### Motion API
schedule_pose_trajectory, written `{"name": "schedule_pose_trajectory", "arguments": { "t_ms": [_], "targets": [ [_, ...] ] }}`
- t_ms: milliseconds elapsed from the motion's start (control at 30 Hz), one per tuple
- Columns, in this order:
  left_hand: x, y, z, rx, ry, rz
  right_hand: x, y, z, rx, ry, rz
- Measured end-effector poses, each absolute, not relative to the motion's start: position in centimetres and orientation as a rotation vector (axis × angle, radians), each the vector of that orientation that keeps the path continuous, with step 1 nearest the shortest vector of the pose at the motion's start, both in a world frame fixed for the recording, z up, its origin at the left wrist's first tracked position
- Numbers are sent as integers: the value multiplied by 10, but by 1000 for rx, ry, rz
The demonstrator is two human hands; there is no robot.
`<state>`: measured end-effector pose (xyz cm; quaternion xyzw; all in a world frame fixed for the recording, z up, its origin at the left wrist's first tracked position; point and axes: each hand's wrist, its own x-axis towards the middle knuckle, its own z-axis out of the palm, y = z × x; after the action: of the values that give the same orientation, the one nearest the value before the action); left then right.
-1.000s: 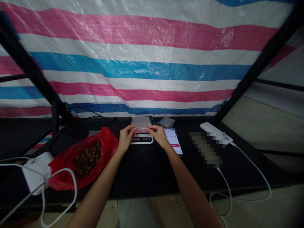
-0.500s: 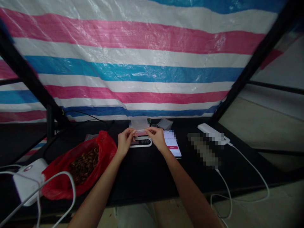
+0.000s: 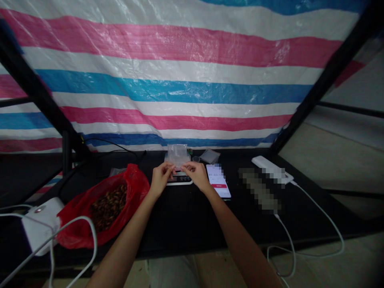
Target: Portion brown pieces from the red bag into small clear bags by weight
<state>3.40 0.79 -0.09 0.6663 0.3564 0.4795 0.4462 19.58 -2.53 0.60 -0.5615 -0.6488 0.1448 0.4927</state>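
Note:
Between my hands is a small clear plastic bag (image 3: pixel 177 153), its far end standing up behind my fingers. My left hand (image 3: pixel 161 178) is closed in a pinch on the bag's near edge at the left. On the same edge, further right, the fingertips of my right hand (image 3: pixel 196 175) are pinched. Directly below the bag lies a small digital scale (image 3: pixel 182 180) with a dark front panel, partly covered by my fingers. What the bag holds, if anything, is too small to make out.
A red plastic bag (image 3: pixel 136 186) of brown seed-like pieces (image 3: pixel 109 206) lies left, beside a white box (image 3: pixel 42 224) with cables. Right of my hands are a lit phone (image 3: pixel 218 182) and a white power strip (image 3: pixel 265 166). Behind stand a small cup (image 3: pixel 196 159) and a clear case (image 3: pixel 210 155).
The clear bag's far end now rises a little higher above the scale. Both hands keep their pinch on it. The whole view has shifted slightly.

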Motion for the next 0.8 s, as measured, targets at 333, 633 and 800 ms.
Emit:
{"name": "schedule_pose_trajectory", "arguments": {
  "t_ms": [333,633,800],
  "targets": [
    [35,4,0,1769,887,1172,194,-25,4,-1351,-1583,420],
    [39,0,-1,1851,880,1109,195,-25,4,-1369,-1642,412],
    [39,-1,0,1881,901,1114,192,-25,2,-1398,-1593,462]
  ]
}}
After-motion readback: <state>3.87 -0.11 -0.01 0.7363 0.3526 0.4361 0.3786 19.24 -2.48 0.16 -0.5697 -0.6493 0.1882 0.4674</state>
